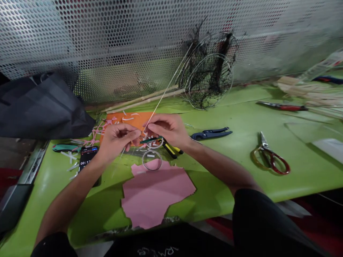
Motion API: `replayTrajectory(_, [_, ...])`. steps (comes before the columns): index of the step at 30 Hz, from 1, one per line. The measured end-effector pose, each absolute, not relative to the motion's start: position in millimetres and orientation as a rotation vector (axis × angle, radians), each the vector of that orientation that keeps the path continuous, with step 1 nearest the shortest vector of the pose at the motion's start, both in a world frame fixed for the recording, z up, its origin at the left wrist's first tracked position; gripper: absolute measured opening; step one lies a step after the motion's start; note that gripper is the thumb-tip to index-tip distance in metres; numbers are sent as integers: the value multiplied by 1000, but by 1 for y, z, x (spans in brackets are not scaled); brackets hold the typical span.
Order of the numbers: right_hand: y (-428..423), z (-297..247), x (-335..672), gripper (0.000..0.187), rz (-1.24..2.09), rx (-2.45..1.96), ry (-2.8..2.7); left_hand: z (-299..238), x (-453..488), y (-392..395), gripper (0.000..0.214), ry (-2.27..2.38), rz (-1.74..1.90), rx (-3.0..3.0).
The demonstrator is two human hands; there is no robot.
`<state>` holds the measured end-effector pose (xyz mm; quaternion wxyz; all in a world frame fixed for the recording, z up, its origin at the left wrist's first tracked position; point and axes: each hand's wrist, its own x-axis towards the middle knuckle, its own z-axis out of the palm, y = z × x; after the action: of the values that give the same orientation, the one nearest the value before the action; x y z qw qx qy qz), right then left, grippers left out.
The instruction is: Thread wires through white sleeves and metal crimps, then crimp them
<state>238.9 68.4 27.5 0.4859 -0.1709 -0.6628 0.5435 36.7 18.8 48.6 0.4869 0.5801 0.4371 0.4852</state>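
My left hand [114,141] is closed in a pinch, with the fingertips close to those of my right hand [173,130], which pinches too. Between them runs a long, thin, pale strip [166,89], slanting up to the right toward the back mesh. What the fingertips do at its lower end is too small to make out. Just below my hands are thin wire-like rings [152,169], one overlapping the top of a pink paper sheet [157,192]. Yellow-and-black handles [170,148] show beside my right wrist.
Left lie a phone [88,157], a green-handled cutter [65,147] and a dark bag [45,107]. Right are blue pruners [211,134], scissors [269,155] and red-handled pliers [282,106]. Wire hoops with black netting [211,75] lean on the perforated metal screen [128,39]. Paper scraps litter an orange sheet [111,119].
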Motion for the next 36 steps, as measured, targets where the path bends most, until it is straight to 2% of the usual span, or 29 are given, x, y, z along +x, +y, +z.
replayTrajectory(16, [57, 39, 241, 13, 1131, -584, -1782, 45, 37, 16, 12, 1141, 1184, 1491])
replayTrajectory(28, [55, 34, 237, 7, 794, -612, -1893, 48, 37, 13, 11, 1195, 1136, 1630])
replayTrajectory(36, [57, 36, 238, 9, 1051, -632, -1774, 53, 36, 12, 14, 1251, 1107, 1853])
